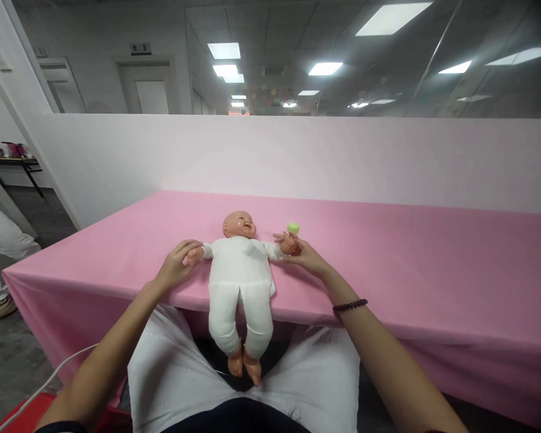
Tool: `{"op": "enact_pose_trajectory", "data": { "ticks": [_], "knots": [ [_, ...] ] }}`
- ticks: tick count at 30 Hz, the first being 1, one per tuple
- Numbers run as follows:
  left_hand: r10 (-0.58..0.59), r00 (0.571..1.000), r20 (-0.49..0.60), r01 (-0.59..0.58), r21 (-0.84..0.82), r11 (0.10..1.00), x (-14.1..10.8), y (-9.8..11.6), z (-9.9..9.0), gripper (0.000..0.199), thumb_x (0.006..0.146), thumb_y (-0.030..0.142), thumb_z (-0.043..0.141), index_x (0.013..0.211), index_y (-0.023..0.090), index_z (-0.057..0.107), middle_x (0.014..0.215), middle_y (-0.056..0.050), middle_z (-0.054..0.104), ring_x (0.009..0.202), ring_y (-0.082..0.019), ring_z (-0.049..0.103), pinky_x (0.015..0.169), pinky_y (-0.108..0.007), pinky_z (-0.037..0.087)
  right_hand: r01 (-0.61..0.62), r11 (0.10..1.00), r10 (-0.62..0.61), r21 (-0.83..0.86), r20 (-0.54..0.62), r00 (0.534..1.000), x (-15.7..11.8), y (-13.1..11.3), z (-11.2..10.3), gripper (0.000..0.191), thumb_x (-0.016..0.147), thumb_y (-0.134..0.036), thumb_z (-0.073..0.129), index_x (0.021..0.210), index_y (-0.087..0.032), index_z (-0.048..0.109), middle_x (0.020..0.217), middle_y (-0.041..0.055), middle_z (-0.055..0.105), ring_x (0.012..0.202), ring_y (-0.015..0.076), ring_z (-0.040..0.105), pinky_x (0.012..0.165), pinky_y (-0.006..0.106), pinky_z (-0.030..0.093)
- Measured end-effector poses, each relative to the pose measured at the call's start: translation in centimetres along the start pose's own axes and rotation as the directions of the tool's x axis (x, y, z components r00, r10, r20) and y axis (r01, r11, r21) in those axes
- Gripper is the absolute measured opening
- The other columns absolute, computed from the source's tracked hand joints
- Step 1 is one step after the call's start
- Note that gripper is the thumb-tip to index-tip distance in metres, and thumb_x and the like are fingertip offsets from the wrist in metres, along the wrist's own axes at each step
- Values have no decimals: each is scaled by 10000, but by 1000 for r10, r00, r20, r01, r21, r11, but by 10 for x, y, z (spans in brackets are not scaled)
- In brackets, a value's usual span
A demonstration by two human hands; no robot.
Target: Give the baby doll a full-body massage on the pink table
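Observation:
A baby doll [240, 264] in a white cloth suit lies on its back on the pink-covered table [410, 264]. Its legs hang over the front edge, its bare feet pointing toward me. The doll's arms are stretched out to both sides. My left hand [178, 261] is closed around the doll's hand on the left. On the other side, my right hand [305, 254] grips the doll's other hand, with fingers around its wrist and sleeve end. Just beyond my right hand sits a small light green object [293, 228], too small to name.
Behind the table runs a white low wall [297, 153] with glass above it. A person's white-clad leg [2, 246] shows at far left, near a dark side table [13, 160]. A white cord [49, 376] and something red [24, 415] are at lower left.

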State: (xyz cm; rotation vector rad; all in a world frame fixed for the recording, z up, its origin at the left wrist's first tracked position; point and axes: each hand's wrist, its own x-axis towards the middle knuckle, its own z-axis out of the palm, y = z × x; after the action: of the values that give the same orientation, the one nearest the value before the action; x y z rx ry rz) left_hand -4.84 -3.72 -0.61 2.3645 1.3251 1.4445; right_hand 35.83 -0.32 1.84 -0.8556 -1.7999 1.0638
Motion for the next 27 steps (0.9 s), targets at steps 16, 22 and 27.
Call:
{"op": "enact_pose_trajectory", "data": {
  "ticks": [16, 22, 27],
  "knots": [
    [99, 961, 260, -110, 28, 994, -6, 6, -7, 299, 900, 374, 611, 1159, 283, 728, 1241, -99, 717, 1160, -276, 673, 1029, -426, 530, 180, 928, -178, -325, 37, 983, -37, 7, 20, 454, 888, -338, 695, 1339, -314, 647, 1410, 67, 627, 1365, 315, 543, 1187, 559, 390],
    [-309, 942, -130, 255, -320, 912, 35, 1, 18, 477, 796, 476, 743, 1153, 199, 592, 1202, -122, 699, 1091, -261, 689, 945, -413, 574, 70, 998, -69, -6, -283, 957, 13, 6, 14, 641, 703, -454, 855, 1232, -216, 582, 1313, 140, 660, 1169, 304, 653, 1014, 475, 544],
    [-542, 840, 25, 518, -336, 787, 80, -23, 46, 549, 819, 553, 680, 1213, 181, 588, 1215, -153, 709, 1056, -258, 711, 822, -342, 579, -114, 992, 129, 62, -382, 915, 62, 18, 12, 526, 721, -551, 777, 1072, -175, 667, 1081, 106, 728, 1022, 279, 682, 910, 412, 561]
  ]
}}
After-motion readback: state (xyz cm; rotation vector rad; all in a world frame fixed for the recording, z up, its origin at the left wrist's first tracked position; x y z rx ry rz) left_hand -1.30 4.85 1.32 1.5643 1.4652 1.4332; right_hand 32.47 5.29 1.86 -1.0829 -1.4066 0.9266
